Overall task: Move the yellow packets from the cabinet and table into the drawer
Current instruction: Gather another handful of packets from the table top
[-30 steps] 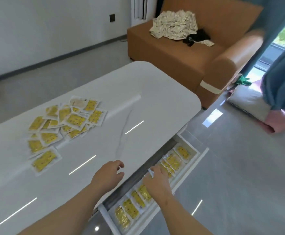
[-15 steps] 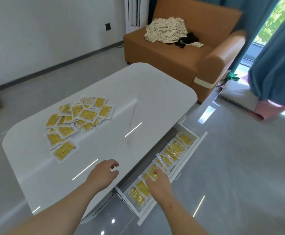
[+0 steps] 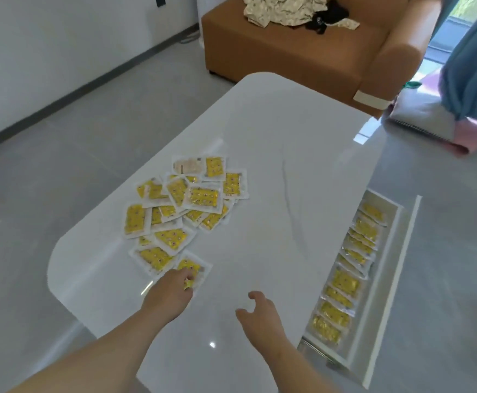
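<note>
Lower centre, the left hand [image 3: 172, 292] pinches the nearest packet [image 3: 196, 265] of the yellow packets [image 3: 186, 205] heaped mid-left on the white tabletop [image 3: 274, 171]. The right hand [image 3: 260, 313] hovers empty, fingers [image 3: 255, 295] loosely spread. More packets line the open drawer [image 3: 392, 293] at right. A brown sofa [image 3: 288, 52] is at the top. The print on the packets is too small to read.

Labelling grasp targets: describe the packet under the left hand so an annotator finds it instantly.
On the white table, find the pile of yellow packets. The target packet is the one nearest the camera, at the pile's edge, turned cornerwise; it alone has the left hand pinching its near corner.
</note>
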